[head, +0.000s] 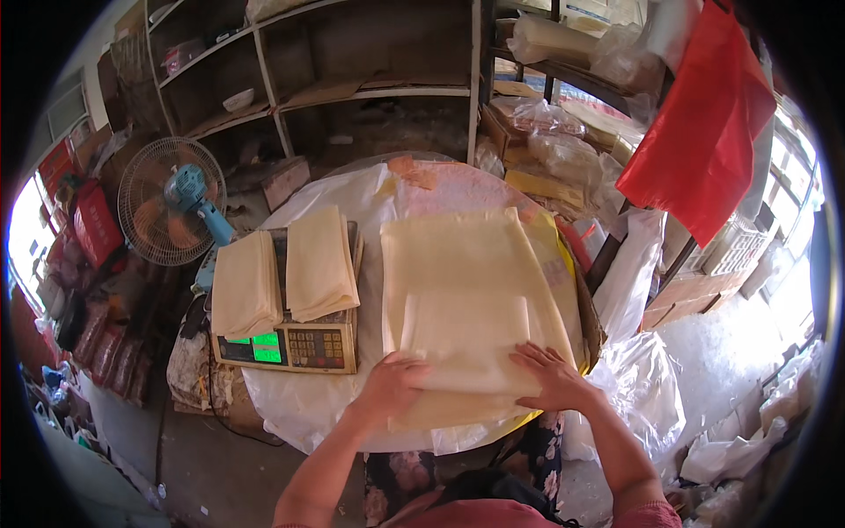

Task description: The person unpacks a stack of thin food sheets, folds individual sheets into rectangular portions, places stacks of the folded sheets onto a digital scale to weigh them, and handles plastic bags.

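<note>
Before me on a round table lies a wide pale-yellow sheet (455,251), thin and cloth-like, its near part folded over toward the middle. My left hand (396,383) rests on the near left edge of the fold, fingers pointing right. My right hand (548,379) lies flat with spread fingers on the fold's near right side. To the left stands a digital scale (323,346) with a lit green display. Two folded stacks of similar sheets lie on it, a thicker left stack (244,284) and a right stack (320,264).
White plastic film (284,402) covers much of the tabletop. A blue fan (188,191) stands behind the scale. Shelves (376,92) rise at the back. A red plastic bag (706,125) hangs at the right, above crumpled clear plastic (643,383). Packed bags lie on the far left.
</note>
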Action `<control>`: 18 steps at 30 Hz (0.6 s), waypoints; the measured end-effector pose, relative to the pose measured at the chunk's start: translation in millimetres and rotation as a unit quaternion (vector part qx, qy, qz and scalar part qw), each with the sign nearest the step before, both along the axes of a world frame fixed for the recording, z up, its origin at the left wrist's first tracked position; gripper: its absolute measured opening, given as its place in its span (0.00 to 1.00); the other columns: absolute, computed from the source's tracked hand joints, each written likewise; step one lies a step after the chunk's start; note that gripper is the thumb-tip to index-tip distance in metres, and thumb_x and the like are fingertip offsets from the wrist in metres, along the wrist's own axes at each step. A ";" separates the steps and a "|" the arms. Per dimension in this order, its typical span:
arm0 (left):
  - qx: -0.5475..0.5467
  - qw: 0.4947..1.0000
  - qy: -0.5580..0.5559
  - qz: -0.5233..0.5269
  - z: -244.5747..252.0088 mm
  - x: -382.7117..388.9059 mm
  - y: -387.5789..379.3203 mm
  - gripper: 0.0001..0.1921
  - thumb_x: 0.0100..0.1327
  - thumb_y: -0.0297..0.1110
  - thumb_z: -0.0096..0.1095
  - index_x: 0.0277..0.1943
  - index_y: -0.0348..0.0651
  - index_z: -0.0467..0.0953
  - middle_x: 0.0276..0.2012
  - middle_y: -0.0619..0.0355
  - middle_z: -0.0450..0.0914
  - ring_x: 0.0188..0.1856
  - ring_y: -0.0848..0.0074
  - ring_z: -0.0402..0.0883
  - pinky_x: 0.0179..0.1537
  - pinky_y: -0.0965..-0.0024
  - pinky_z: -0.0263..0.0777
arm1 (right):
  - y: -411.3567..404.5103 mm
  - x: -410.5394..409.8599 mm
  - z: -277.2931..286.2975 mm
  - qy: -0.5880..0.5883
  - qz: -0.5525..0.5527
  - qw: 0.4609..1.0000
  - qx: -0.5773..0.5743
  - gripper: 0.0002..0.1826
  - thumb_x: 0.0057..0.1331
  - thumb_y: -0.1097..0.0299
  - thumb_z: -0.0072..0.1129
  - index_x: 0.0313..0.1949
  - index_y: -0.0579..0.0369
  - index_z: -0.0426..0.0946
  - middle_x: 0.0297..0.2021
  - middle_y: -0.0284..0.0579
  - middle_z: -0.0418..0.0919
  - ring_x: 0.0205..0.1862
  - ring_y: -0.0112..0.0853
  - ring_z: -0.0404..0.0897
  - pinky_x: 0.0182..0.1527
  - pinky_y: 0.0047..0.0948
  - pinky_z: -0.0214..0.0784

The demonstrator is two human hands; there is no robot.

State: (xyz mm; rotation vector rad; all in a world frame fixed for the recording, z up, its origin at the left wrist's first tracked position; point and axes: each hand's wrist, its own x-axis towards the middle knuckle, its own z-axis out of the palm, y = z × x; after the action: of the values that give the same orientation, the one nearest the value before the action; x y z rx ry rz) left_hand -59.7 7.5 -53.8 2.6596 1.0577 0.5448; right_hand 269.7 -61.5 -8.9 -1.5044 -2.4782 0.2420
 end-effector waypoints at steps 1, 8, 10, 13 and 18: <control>-0.127 0.992 -0.021 -0.009 11.1 -2.3 -2.7 0.28 0.50 0.35 0.67 0.55 0.36 0.70 0.49 0.46 0.76 0.51 0.63 0.77 0.58 0.60 0.64 | -1.9 7.7 0.4 0.038 0.031 0.998 -0.035 0.34 0.58 0.53 0.60 0.61 0.53 0.63 0.60 0.54 0.65 0.61 0.45 0.66 0.62 0.41 0.57; -0.131 0.894 -0.330 0.274 -4.5 42.8 17.4 0.29 0.57 0.41 0.64 0.59 0.38 0.66 0.53 0.43 0.73 0.54 0.58 0.74 0.58 0.57 0.63 | 24.7 0.2 -18.3 0.167 -0.324 0.928 -0.075 0.20 0.59 0.51 0.57 0.41 0.53 0.77 0.24 0.51 0.77 0.33 0.47 0.79 0.36 0.40 0.69; 0.080 0.969 -0.077 0.219 -15.9 55.0 31.1 0.31 0.59 0.46 0.60 0.61 0.39 0.64 0.59 0.43 0.67 0.62 0.57 0.66 0.62 0.51 0.56 | 38.9 -4.9 -14.9 0.136 -0.326 0.930 -0.101 0.25 0.59 0.49 0.57 0.50 0.53 0.74 0.30 0.51 0.79 0.34 0.48 0.78 0.38 0.40 0.69; 0.092 0.970 -0.007 0.225 -47.9 63.4 28.9 0.32 0.60 0.48 0.59 0.62 0.39 0.63 0.65 0.46 0.58 0.69 0.60 0.52 0.66 0.50 0.45 | 46.4 -23.6 -12.0 0.080 -0.318 0.944 -0.029 0.30 0.61 0.51 0.57 0.58 0.54 0.67 0.46 0.49 0.77 0.49 0.45 0.75 0.51 0.39 0.66; 0.058 0.967 -0.071 0.238 -36.3 67.4 25.6 0.33 0.61 0.41 0.59 0.66 0.40 0.56 0.65 0.45 0.59 0.69 0.59 0.53 0.67 0.52 0.46 | 52.3 -29.9 -43.8 -0.043 -0.121 0.978 0.163 0.27 0.64 0.57 0.52 0.61 0.52 0.62 0.62 0.46 0.61 0.64 0.41 0.58 0.65 0.55 0.44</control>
State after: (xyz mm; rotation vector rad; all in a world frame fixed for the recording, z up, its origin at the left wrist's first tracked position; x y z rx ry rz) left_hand 7.7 33.1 -90.2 2.4057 1.6717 0.8963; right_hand 239.8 -9.2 -52.7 -1.6739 -2.2264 -0.2655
